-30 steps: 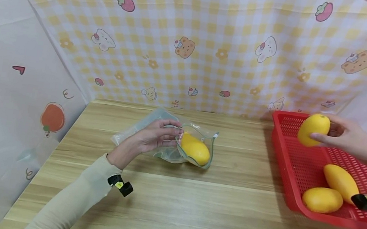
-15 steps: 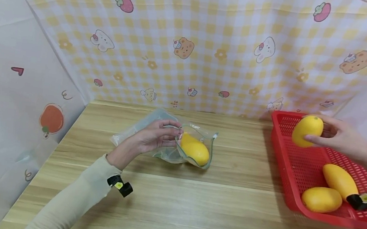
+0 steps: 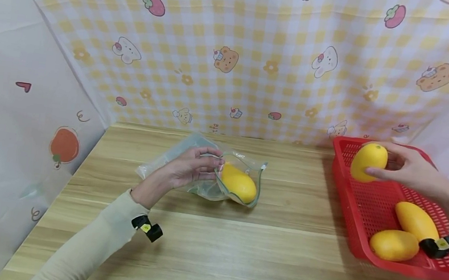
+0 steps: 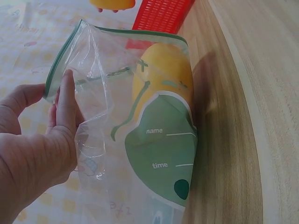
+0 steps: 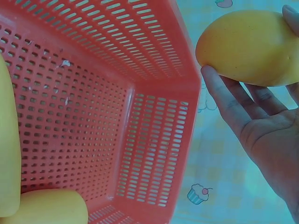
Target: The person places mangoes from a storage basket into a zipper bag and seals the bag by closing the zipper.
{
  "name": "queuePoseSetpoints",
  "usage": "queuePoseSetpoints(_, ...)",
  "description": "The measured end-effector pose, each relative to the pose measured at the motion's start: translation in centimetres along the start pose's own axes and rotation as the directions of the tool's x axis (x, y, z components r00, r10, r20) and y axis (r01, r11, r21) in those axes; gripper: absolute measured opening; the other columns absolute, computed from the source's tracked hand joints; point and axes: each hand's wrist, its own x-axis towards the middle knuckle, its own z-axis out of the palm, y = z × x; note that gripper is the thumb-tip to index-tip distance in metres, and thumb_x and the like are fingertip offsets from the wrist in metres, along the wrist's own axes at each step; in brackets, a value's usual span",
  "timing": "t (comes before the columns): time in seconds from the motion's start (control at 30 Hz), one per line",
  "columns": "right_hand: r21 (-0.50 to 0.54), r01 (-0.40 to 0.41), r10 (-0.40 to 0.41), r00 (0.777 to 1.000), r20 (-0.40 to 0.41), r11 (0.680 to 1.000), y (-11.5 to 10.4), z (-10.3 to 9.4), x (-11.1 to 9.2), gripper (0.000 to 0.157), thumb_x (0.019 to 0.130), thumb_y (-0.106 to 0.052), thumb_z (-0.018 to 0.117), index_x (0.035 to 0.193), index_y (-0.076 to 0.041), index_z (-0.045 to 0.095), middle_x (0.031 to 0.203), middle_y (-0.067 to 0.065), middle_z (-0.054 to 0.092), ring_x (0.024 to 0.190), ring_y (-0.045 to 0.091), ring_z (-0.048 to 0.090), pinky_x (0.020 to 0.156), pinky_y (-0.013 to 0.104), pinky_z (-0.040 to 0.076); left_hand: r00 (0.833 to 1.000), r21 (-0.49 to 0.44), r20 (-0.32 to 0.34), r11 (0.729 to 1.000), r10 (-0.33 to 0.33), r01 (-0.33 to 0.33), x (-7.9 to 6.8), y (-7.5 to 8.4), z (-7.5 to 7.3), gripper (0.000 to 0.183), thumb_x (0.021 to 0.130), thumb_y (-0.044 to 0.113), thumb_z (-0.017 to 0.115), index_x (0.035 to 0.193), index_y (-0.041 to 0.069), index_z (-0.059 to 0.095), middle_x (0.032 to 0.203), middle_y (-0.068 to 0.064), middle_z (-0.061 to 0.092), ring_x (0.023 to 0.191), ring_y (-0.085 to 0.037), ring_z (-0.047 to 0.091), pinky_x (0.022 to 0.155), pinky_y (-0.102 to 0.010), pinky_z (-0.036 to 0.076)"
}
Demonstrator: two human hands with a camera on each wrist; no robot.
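A smooth yellow mango [image 3: 366, 164], whole and slightly tilted, is gripped in a person's right hand [image 3: 408, 174], raised near the rim of a red basket [image 3: 347, 211]. On a wooden table [image 3: 234, 262], a clear plastic bag [image 4: 159, 149], green-trimmed and printed "name" and "time," lies open-mouthed, its edge held by the left hand [image 3: 191, 166], a second yellow mango [image 3: 240, 186] inside.

Left fingers [image 4: 67, 103] hold green-labelled clear bag [image 4: 126, 105]; yellow fruit [image 4: 163, 63] inside; red basket [image 4: 161, 16] beyond.
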Motion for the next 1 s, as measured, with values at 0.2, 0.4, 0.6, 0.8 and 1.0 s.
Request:
queuePoseSetpoints(0.2, -0.033, 0.001, 0.0, 1.0, 0.017, 0.999, -0.32, 0.1, 0.01, 0.055, 0.092, -0.01, 0.077, 0.141, -0.019, 0.055, 0.106, 0.006, 0.069, 0.087, 0.02, 0.064, 0.071, 0.024, 0.055, 1.0, 0.009, 0.006, 1.0, 0.013, -0.013, 0.01, -0.16, -0.09, 0.03, 0.099, -0.001, 0.06, 0.128, -0.002, 0.052, 0.119, -0.019, 0.062, 0.096, -0.022, 0.069, 0.089, -0.038, 0.058)
queuePoseSetpoints(0.4, -0.043, -0.006, 0.007, 0.999, 0.033, 0.999, -0.65, 0.35, 0.13, 0.056, 0.093, -0.013, 0.076, 0.144, -0.021, 0.053, 0.112, 0.005, 0.067, 0.092, 0.02, 0.063, 0.073, 0.023, 0.055, 1.0, 0.023, -0.015, 1.0, 0.02, -0.019, -0.04, -0.18, 0.06, 0.031, 0.099, -0.004, 0.06, 0.129, -0.002, 0.051, 0.112, -0.016, 0.066, 0.093, -0.022, 0.069, 0.088, -0.038, 0.059)
queuePoseSetpoints(0.6, -0.015, 0.032, -0.032, 0.998, 0.049, 0.999, -0.73, 0.6, 0.18, 0.056, 0.093, -0.008, 0.075, 0.143, -0.02, 0.054, 0.111, 0.006, 0.066, 0.09, 0.021, 0.061, 0.072, 0.025, 0.054, 0.999, 0.029, -0.03, 0.999, 0.026, -0.025, 0.01, -0.28, 0.16, 0.033, 0.098, -0.008, 0.059, 0.129, -0.002, 0.05, 0.11, -0.015, 0.067, 0.093, -0.022, 0.069, 0.088, -0.04, 0.059)
queuePoseSetpoints(0.8, -0.017, 0.032, -0.031, 0.998, 0.049, 0.999, -0.7, 0.71, 0.11, 0.058, 0.092, -0.008, 0.076, 0.144, -0.018, 0.054, 0.113, 0.005, 0.066, 0.092, 0.02, 0.06, 0.073, 0.025, 0.054, 0.999, 0.031, -0.021, 0.999, 0.041, -0.04, 0.04, -0.37, 0.12, 0.031, 0.097, -0.009, 0.059, 0.126, -0.003, 0.051, 0.11, -0.017, 0.068, 0.093, -0.022, 0.069, 0.086, -0.04, 0.059)
queuePoseSetpoints(1.0, -0.025, 0.033, -0.031, 0.998, 0.047, 0.999, -0.76, 0.85, 0.27, 0.057, 0.092, -0.01, 0.076, 0.143, -0.022, 0.054, 0.111, 0.005, 0.066, 0.09, 0.021, 0.06, 0.072, 0.026, 0.054, 0.999, 0.019, -0.001, 0.999, 0.051, -0.051, 0.04, -0.38, 0.12, 0.028, 0.097, -0.01, 0.058, 0.123, -0.001, 0.053, 0.108, -0.016, 0.068, 0.092, -0.022, 0.07, 0.086, -0.04, 0.06)
